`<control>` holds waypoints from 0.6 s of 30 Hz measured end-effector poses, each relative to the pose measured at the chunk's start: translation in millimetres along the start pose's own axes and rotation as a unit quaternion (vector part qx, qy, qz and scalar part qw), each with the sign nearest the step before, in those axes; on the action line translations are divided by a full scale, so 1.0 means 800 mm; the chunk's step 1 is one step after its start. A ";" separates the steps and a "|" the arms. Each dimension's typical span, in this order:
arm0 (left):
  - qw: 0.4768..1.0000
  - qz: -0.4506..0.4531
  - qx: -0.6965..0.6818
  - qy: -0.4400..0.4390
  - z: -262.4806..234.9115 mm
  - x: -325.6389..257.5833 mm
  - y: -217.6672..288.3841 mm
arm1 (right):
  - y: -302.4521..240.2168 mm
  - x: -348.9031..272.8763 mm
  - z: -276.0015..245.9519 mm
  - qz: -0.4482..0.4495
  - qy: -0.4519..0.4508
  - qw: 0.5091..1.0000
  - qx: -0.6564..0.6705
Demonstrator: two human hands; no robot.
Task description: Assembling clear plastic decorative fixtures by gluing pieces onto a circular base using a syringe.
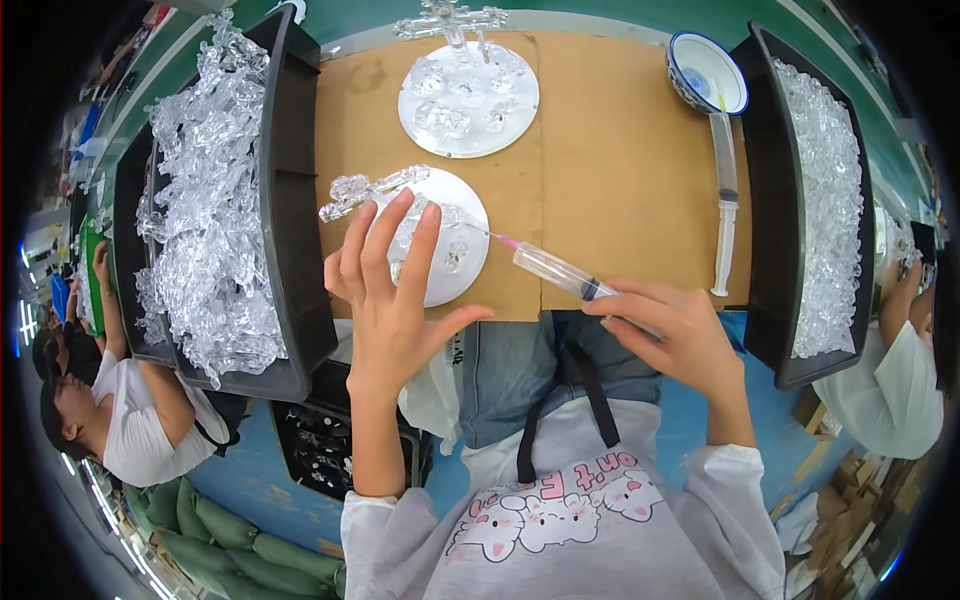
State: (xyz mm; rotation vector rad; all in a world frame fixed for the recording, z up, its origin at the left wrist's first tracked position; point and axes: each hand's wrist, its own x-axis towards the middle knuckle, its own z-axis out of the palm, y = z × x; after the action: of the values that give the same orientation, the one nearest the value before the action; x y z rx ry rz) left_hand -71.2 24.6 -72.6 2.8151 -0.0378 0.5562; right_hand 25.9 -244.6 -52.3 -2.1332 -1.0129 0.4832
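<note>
My right hand (685, 335) grips a clear syringe (550, 270) with a pink-hubbed needle, and its tip points left at the near white disc (470, 280). Over that disc, my left hand (390, 300) is spread with fingers stretched out and thumb apart. Beneath and around those fingers lie clear plastic pieces (455, 257), partly hidden. A clear ornate piece (350, 190) rests at the disc's far left edge; whether my fingertips touch it I cannot tell. Farther back stands another white disc (470, 148) carrying clear pieces and an upright clear cross-like part (452, 22).
Black bins stand on both sides: the left bin (290, 200) is heaped with clear plastic parts, the right bin (775, 200) with smaller ones. A second syringe (726, 200) leans on a blue-and-white bowl (735, 65) at far right. Brown cardboard (610, 150) covers the table. Other people sit at both sides.
</note>
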 end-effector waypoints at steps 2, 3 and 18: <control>1.000 -0.005 0.008 -0.025 -0.003 0.004 0.002 | 0.001 0.002 0.001 -0.002 -0.002 1.000 -0.002; 0.999 -0.012 0.015 -0.047 -0.003 0.004 0.002 | 0.002 0.004 0.002 -0.008 -0.001 1.000 0.005; 0.997 0.016 0.010 -0.080 0.003 0.002 -0.008 | -0.024 0.012 -0.005 0.033 -0.020 0.998 0.042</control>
State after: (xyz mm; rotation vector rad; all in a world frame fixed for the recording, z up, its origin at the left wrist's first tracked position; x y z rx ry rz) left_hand -68.7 30.1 -75.9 2.8762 -0.1109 0.3377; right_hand 24.7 -230.5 -35.7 -2.0941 -0.9292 0.5923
